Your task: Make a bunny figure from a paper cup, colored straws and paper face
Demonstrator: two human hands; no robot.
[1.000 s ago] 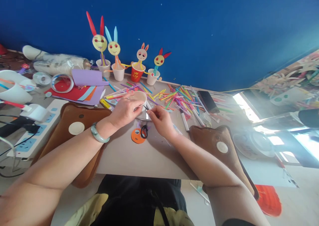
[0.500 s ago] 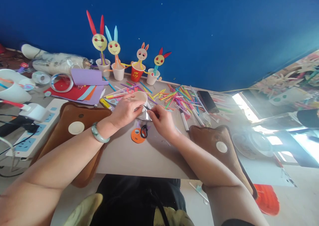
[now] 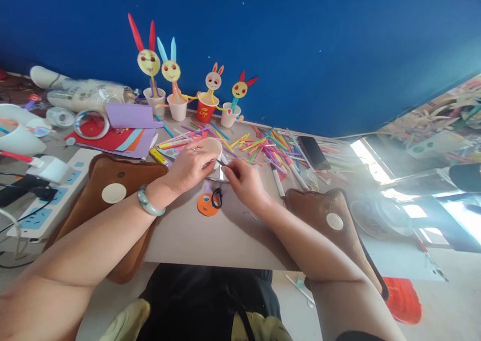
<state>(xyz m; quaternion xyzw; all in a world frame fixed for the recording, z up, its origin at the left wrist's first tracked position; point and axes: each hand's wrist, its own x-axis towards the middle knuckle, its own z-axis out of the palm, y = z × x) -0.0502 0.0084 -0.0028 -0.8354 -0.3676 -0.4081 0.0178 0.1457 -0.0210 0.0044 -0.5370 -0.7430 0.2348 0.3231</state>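
Observation:
A white paper cup (image 3: 211,147) lies tilted in my left hand (image 3: 192,164), whose fingers are closed around its side. Close beside it, my right hand (image 3: 242,178) pinches a thin dark tool (image 3: 221,163) between thumb and fingers, with its tip pointing at the cup. Whether the tip goes into the cup wall I cannot tell. A shiny silvery piece shows under the cup between the hands. Just below, an orange paper disc (image 3: 206,208) with drawn eyes lies on the table, and a black loop like a scissors handle (image 3: 217,198) overlaps its edge.
Several paper-cup rabbit figures (image 3: 208,108) stand along the blue wall. Coloured sticks (image 3: 268,148) and a phone (image 3: 313,152) lie beyond my right hand. Brown cushions (image 3: 114,221) flank my arms. Coloured paper (image 3: 130,116) and a power strip (image 3: 56,198) are at left.
Both hands stay almost in place around the cup. My right hand's grip on the dark tool shifts only slightly, and the view moves a little.

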